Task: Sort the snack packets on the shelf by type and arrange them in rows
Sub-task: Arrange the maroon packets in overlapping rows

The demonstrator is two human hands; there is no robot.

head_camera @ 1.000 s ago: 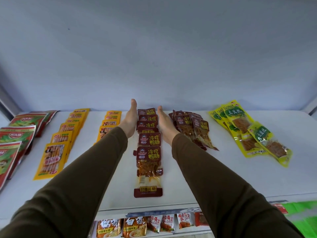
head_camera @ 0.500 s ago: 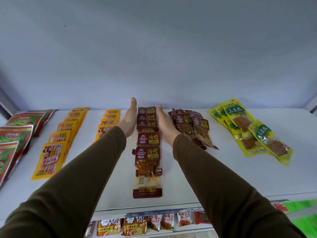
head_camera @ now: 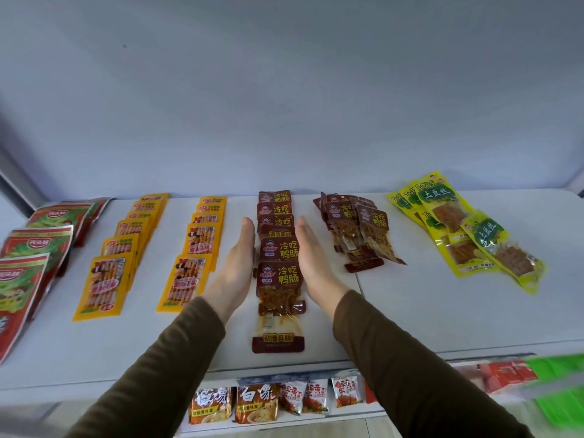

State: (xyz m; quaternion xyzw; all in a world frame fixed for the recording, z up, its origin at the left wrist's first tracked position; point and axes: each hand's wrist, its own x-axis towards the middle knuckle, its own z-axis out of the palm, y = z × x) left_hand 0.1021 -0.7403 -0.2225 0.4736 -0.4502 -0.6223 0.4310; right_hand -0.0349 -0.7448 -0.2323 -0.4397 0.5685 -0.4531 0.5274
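White shelf [head_camera: 442, 311], packets laid out by type, L to R. Both hands flat, palms facing in, one each side of the dark-red packet row [head_camera: 278, 263] at center. Left hand [head_camera: 235, 270] against the row's left edge, right hand [head_camera: 311, 263] against its right edge. Fingers straight and together on both, nothing gripped, hands open. Brown sleeves on both arms.

The dark-red row runs front to back, overlapping like shingles; the front packet [head_camera: 278, 314] is fully visible, its clear window showing the contents, bottom end near the shelf's front edge.

Just R of the right hand: a loose pile of the same dark-red packets [head_camera: 360, 232], fanned, not in a row. Further R, well apart: yellow-green packets [head_camera: 467, 235], also overlapping at angles.

L of the left hand: two orange packet rows, near one [head_camera: 192, 257] just beside the hand, second [head_camera: 117, 263] further L. Far L edge: red/green bags [head_camera: 28, 257], partly cut off by the frame.

Below the shelf's front edge, a lower tier w/ small packets standing upright [head_camera: 271, 403]. Green blur at bottom R, can't tell what it is.
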